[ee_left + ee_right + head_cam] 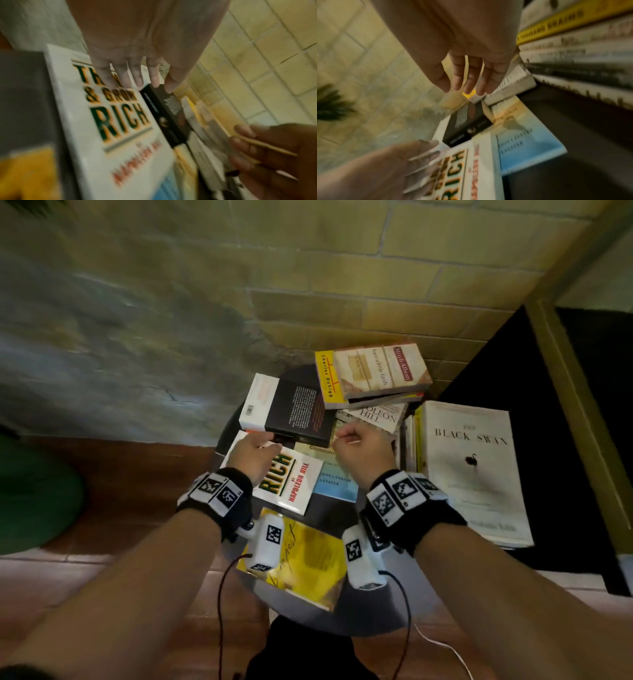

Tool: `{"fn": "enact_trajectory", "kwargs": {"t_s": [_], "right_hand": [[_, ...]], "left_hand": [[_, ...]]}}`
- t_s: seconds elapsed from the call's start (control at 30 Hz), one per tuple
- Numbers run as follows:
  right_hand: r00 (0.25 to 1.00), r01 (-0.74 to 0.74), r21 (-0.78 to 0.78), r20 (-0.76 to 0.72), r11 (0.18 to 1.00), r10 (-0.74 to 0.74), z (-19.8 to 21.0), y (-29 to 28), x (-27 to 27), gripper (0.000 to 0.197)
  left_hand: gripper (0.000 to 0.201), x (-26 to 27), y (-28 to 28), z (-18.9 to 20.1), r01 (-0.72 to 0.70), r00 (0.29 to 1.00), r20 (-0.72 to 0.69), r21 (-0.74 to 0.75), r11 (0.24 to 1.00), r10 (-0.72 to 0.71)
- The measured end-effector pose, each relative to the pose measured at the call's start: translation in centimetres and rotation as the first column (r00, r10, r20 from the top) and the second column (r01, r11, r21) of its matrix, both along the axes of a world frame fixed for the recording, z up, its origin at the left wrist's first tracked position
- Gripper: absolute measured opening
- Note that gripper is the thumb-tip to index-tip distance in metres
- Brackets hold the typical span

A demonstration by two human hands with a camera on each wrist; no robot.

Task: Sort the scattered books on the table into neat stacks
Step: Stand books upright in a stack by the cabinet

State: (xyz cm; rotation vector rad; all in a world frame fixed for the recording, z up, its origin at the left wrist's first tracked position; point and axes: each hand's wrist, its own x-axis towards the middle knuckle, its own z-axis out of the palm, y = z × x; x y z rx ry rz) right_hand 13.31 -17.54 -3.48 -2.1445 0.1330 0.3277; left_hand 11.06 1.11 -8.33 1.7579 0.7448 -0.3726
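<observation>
Several books lie scattered on a small round table point(310, 619). My left hand point(270, 441) point(150, 83) hovers over the white "Think & Grow Rich" book point(291, 477) point(111, 115). Its straight fingertips touch the near edge of a black-backed book point(294, 412) point(164, 112). My right hand point(346, 440) point(465, 86) hangs above a pale blue book point(337, 484) point(522, 142). Its fingers are loosely curled, and the right wrist view shows nothing between them. A yellow book point(308, 559) lies nearest me, under my wrists.
At the back right, a beige Mitch Albom book point(380, 371) sits on a yellow Duhigg book point(327, 381), with a Napoleon Hill book point(380, 416) below them. A taller stack topped by "The Black Swan" point(472, 474) stands at the right. A brick wall is just behind.
</observation>
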Motion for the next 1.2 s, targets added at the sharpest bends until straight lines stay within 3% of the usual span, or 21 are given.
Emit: {"fn": "enact_trajectory", "kwargs": {"t_s": [0.07,0.13,0.3,0.43,0.57,0.73,0.8,0.9,0.97,1.03,1.1,1.2], "right_hand": [[0.994,-0.034,-0.067,-0.106,0.997,0.027,-2.2,1.7,-0.1,0.016],[0.979,-0.093,-0.115,-0.192,0.989,0.070,-4.1,3.1,0.0,0.022],[0.947,-0.242,-0.278,-0.277,0.930,0.164,-7.1,5.3,0.0,0.054],[0.938,-0.297,-0.372,-0.287,0.880,0.195,-7.9,5.7,0.3,0.065],[0.923,-0.336,-0.388,-0.315,0.858,0.219,-8.0,5.7,0.8,0.067],[0.896,-0.424,-0.415,-0.325,0.805,0.304,-7.8,5.4,1.0,0.070],[0.885,-0.456,-0.437,-0.312,0.775,0.345,-7.4,4.9,0.8,0.072],[0.870,-0.489,-0.375,-0.279,0.788,0.407,-6.6,4.3,0.4,0.069],[0.870,-0.482,-0.237,-0.244,0.843,0.429,-5.9,3.8,0.0,0.057],[0.884,-0.442,-0.107,-0.221,0.891,0.412,-5.3,3.3,-0.5,0.037],[0.909,-0.403,-0.120,-0.169,0.908,0.381,-4.7,2.5,-0.9,0.028],[0.963,-0.267,-0.164,-0.069,0.950,0.259,-4.4,0.8,-1.4,0.030]], "left_hand": [[0.048,-0.1,1.9,-1.0,0.027,0.999,-0.027,0.223,0.975,-0.021],[0.055,-0.3,3.2,-1.7,0.109,0.993,-0.089,0.439,0.892,-0.078],[0.078,-0.6,5.3,-3.7,0.206,0.979,-0.120,0.530,0.823,-0.168],[0.087,-0.5,6.1,-4.3,0.176,0.983,-0.117,0.434,0.884,-0.139],[0.083,-1.2,6.9,-5.0,0.046,0.995,-0.101,0.311,0.949,-0.015],[0.058,-1.7,7.2,-4.8,0.085,0.994,-0.084,0.128,0.988,-0.075],[0.060,-2.1,7.3,-4.7,0.110,0.994,-0.018,0.069,0.991,-0.109],[0.029,-3.1,6.7,-2.8,0.122,0.990,0.082,-0.118,0.986,-0.112],[0.021,-3.6,6.0,-1.6,0.163,0.981,0.146,-0.245,0.956,-0.130],[0.020,-3.8,5.4,-1.1,0.155,0.975,0.195,-0.253,0.955,-0.106],[0.024,-3.8,4.8,-1.4,0.073,0.975,0.222,-0.247,0.966,-0.017],[0.037,-4.6,4.4,-2.7,0.049,0.994,0.100,-0.019,0.999,-0.047]]}}
